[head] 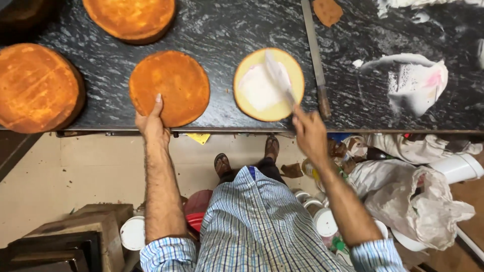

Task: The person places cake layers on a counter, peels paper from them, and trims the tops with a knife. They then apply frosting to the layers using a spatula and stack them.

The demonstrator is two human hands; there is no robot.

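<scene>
A dark marbled counter [222, 30] runs across the top of the view, above a tiled floor crowded with tubs and bags. Four brown cake rounds sit on the counter; a fifth, the pale cake layer [268, 84], lies near the front edge with a patch of white cream at its centre. The left hand [151, 122] rests its fingers on the rim of a brown cake round [169, 87], not closed around it. The right hand [308, 132] grips a spatula [277, 75], blade flat on the cream. Risk: uneven blade pressure could tear the crumb or slide the unsteadied layer toward the edge. A long knife [315, 55] lies just beside it.
</scene>
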